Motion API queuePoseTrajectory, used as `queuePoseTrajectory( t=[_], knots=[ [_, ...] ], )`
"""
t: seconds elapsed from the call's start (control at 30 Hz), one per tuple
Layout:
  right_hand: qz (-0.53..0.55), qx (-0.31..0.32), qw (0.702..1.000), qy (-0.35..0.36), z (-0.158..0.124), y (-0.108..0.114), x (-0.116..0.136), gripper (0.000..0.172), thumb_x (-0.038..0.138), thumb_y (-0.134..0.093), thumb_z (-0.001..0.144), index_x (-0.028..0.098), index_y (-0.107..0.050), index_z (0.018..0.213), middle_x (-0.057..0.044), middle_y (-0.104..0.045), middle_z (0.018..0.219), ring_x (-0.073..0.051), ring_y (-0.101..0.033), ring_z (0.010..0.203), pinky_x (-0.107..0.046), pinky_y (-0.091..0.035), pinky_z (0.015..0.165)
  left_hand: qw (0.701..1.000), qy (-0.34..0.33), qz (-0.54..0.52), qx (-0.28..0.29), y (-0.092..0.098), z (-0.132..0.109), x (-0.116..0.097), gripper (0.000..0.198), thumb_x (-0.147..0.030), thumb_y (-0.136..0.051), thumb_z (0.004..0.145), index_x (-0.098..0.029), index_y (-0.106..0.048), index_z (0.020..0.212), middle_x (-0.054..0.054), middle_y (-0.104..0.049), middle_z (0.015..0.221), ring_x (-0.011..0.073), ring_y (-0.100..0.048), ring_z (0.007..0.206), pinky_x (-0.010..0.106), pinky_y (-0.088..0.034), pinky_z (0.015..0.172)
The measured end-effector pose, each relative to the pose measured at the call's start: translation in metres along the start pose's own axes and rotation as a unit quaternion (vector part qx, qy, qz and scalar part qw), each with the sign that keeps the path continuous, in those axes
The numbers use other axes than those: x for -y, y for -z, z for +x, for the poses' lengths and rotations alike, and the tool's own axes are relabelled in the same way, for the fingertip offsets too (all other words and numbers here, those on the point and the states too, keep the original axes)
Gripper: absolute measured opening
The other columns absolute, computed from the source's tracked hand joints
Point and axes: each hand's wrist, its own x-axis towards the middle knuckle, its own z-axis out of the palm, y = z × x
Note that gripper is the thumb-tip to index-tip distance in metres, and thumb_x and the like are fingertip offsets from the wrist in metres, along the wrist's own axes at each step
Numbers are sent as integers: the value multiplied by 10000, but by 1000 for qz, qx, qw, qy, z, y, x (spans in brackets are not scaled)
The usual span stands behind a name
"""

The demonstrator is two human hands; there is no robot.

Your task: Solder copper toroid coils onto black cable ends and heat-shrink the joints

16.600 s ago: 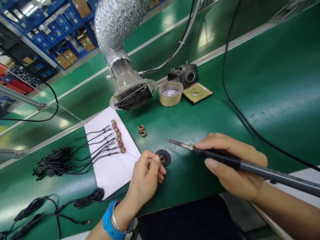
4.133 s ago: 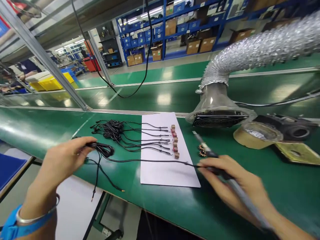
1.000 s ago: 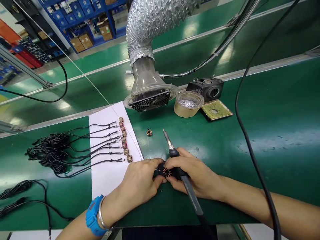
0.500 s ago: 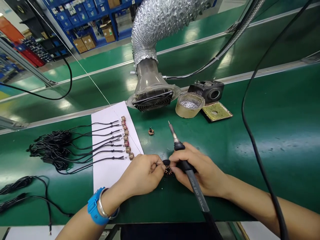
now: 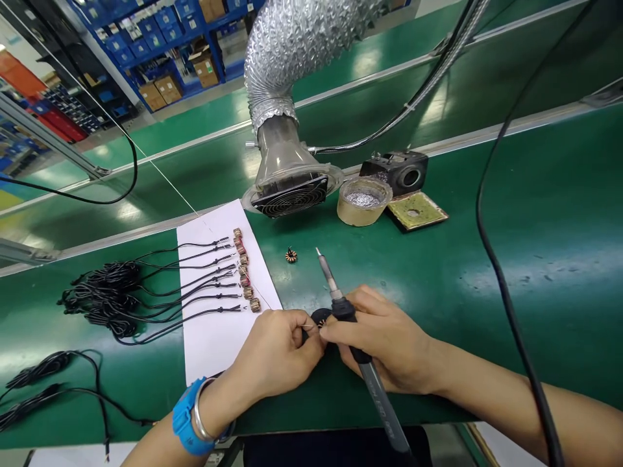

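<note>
My left hand (image 5: 280, 353) is closed in a pinch on a thin solder wire (image 5: 260, 297), which runs up and away to the upper left. In my right hand (image 5: 389, 344) is a soldering iron (image 5: 343, 308), its tip pointing up and away from me. The right thumb and fingertips meet the left fingertips at a small copper-wound ring coil (image 5: 322, 323), mostly hidden by fingers. A black round piece (image 5: 320, 315) lies behind the coil. Beyond the hands, another ring coil (image 5: 291, 255) sits on the green bench.
White paper (image 5: 207, 350) carries a row of coils (image 5: 244, 271) beside black cable ends (image 5: 214, 283). Bundled black cables (image 5: 104, 292) lie left. A fume duct (image 5: 292, 188), a tub of silvery material (image 5: 360, 211), a yellow sponge (image 5: 413, 211) and a black holder (image 5: 403, 172) stand behind.
My right fingertips have moved left against the left fingertips and now cover most of the coil. The iron has shifted slightly left with that hand. The camera view has moved a little.
</note>
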Motion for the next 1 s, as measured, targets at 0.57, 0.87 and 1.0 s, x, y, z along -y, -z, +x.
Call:
queuePoseTrajectory(
  t=[0.57, 0.87, 1.0],
  knots=[
    [66, -93, 989, -97, 1, 2, -6, 353, 71, -509, 808, 171, -475, 1145, -39, -609, 856, -177, -463, 771, -311, -450, 674, 945, -205, 210, -145, -11, -8, 9, 146, -251, -557, 833, -222, -588, 973, -35, -667, 752, 116, -566, 565, 251, -404, 551],
    [59, -96, 990, -83, 3, -6, -7, 277, 79, -486, 849, 163, -496, 1113, -32, -594, 771, -166, -450, 716, -281, -439, 614, 877, -291, 327, -200, -19, -5, 17, 128, -183, -537, 872, -216, -561, 994, -30, -668, 763, 145, -612, 634, 297, -419, 571],
    [50, -96, 992, -71, 4, -7, -5, 292, 62, -468, 839, 168, -496, 1109, -22, -589, 744, -163, -434, 682, -274, -407, 574, 810, -355, 415, -215, -16, -4, 14, 220, -84, -463, 861, -195, -575, 1015, -21, -569, 620, 163, -504, 540, 326, -324, 507]
  ],
)
